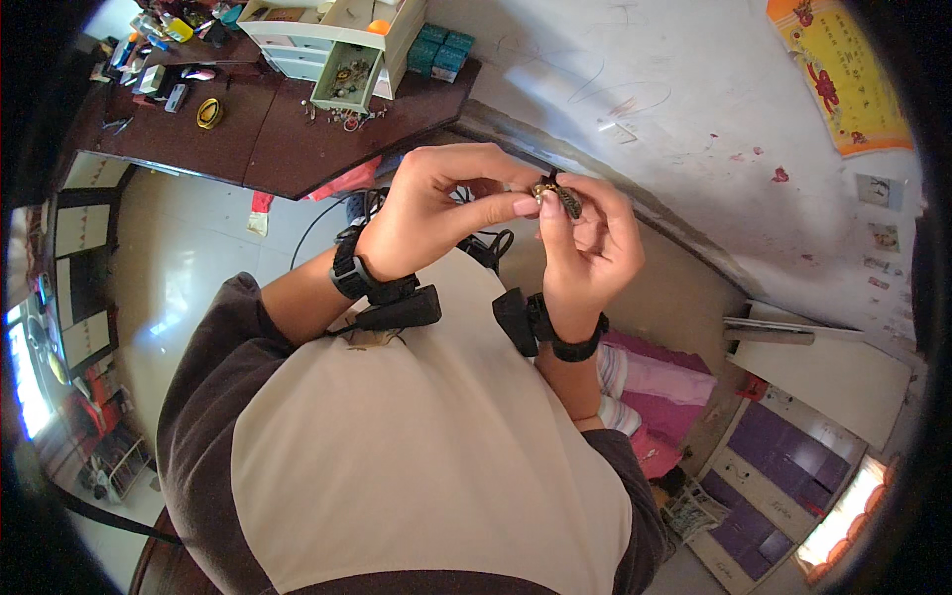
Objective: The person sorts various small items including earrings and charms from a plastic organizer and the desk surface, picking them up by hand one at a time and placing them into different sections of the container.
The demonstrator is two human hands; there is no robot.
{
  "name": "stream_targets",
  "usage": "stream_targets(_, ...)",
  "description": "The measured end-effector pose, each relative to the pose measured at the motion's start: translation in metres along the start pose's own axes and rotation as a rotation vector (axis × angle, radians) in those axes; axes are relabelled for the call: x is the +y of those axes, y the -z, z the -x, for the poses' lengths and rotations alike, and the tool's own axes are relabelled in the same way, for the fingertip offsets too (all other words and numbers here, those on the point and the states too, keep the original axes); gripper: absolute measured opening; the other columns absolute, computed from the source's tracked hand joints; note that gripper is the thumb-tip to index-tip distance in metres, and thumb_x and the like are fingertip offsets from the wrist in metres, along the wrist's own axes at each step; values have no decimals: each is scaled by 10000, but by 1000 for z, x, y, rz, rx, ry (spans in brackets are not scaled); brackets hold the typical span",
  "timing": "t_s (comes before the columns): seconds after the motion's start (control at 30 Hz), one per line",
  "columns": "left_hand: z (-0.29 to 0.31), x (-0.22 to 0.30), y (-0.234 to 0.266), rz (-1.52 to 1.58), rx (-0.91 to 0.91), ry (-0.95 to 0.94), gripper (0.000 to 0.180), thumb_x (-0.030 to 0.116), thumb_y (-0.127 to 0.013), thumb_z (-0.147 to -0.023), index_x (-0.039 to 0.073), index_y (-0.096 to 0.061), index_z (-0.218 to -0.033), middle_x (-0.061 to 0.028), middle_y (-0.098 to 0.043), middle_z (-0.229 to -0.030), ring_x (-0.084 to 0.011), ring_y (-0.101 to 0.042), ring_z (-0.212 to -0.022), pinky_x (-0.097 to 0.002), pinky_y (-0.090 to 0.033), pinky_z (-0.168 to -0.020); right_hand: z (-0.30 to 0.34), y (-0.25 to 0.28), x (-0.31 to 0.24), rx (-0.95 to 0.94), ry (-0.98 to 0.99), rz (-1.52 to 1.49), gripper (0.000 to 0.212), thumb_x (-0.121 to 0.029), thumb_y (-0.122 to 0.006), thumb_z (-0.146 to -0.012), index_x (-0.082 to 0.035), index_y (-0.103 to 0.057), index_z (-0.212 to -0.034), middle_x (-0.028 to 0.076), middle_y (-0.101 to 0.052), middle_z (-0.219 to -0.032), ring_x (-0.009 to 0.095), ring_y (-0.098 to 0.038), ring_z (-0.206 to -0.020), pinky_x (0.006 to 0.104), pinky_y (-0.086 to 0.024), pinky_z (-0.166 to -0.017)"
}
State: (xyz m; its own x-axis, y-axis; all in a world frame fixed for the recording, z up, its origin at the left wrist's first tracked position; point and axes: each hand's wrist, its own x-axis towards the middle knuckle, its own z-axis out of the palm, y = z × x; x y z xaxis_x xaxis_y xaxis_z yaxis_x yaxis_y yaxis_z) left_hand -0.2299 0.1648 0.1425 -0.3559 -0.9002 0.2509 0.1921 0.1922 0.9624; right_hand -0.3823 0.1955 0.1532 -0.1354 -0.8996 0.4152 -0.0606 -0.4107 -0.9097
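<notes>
Both hands meet in front of my chest around a small, dark bronze-coloured ornament (568,201) with a ribbed, leaf-like part. Its exact kind is too small to make out. My left hand (436,205) pinches its near side between thumb and bent index finger, where a lighter, shiny bit shows at the fingertips. From the other side, my right hand (592,241) grips it with thumb and index finger, the other fingers curled behind. Part of the ornament is hidden by the fingertips. Black straps with dark box-like devices sit on both wrists.
Ahead on the left, a dark brown desk (223,149) holds a white drawer cabinet (297,61) with one small drawer (347,79) pulled out, full of trinkets. A yellow ring-shaped roll (209,113) lies nearby. A marked white wall (635,69) rises close on the right.
</notes>
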Motion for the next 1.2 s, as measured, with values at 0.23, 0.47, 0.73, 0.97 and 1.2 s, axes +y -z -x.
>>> stream_targets(0.23, 3, 3, -2, 93, 69, 39, 110, 29, -656, -815, -30, -657, -908, -90, -625, -886, -120, -567, -809, -254, -452, -689, 10, -2, 4, 34, -73, -20, 177, 59, -638, -794, 56, -593, -965, 92, -625, -902, 119, -609, -781, 221, -484, -649)
stream_targets(0.47, 2, -2, 5, -241, -30, -219, 205, 24, -640, -805, -19, -650, -1006, -105, -610, -926, -169, -566, -818, -282, -452, -725, 17, -7, 2, 8, -191, -16, 145, -7, -639, -821, 29, -601, -956, 62, -644, -858, 82, -598, -749, 206, -471, -626)
stream_targets(0.73, 13, -10, 14, -18, 24, -158, 140, 59, -622, -850, 4, -633, -979, -73, -580, -876, -115, -578, -768, -229, -465, -612, 21, -16, 2, -122, -284, 75, 156, -61, -646, -829, 30, -591, -943, 46, -645, -776, 63, -591, -692, 209, -458, -598)
stream_targets(0.97, 18, -14, 23, -69, 55, -147, 158, 83, -588, -876, -51, -617, -956, -125, -610, -966, -181, -567, -892, -286, -456, -762, 20, -28, -6, -27, -274, -44, 231, -26, -631, -830, 18, -553, -1043, 46, -615, -809, 66, -560, -645, 208, -438, -561)
stream_targets(1.2, 17, -8, 32, -62, 30, -107, 161, 75, -608, -859, -53, -642, -952, -135, -633, -955, -191, -592, -884, -283, -468, -765, 16, -33, 6, -22, -2, 227, 195, 14, -648, -799, -8, -605, -988, 65, -605, -866, 72, -549, -623, 204, -420, -538)
